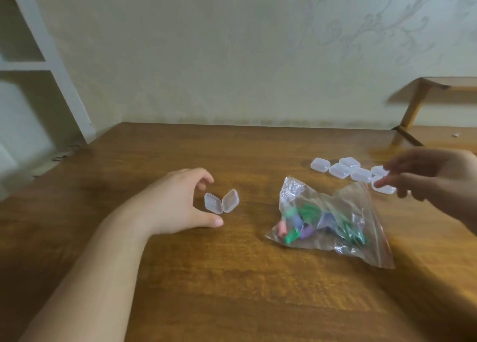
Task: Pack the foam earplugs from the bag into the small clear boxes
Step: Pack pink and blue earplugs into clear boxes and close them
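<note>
The left hand [178,202], fingers loosely curved and holding nothing, flanks the opened clear box [221,201] at centre frame; the blurred right hand [423,176] pinches a closed box [383,187], likely light and slick, best held by its edges.

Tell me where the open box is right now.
The open box lies on the table left of centre, just off the left hand, with the bag of earplugs to its right.

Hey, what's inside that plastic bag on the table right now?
The clear bag holds loose foam earplugs in green, pink and purple, heaped toward its lower end. The plastic's creases and glare blur the heap, so an exact count, and any plugs buried underneath, cannot be made out.
</note>
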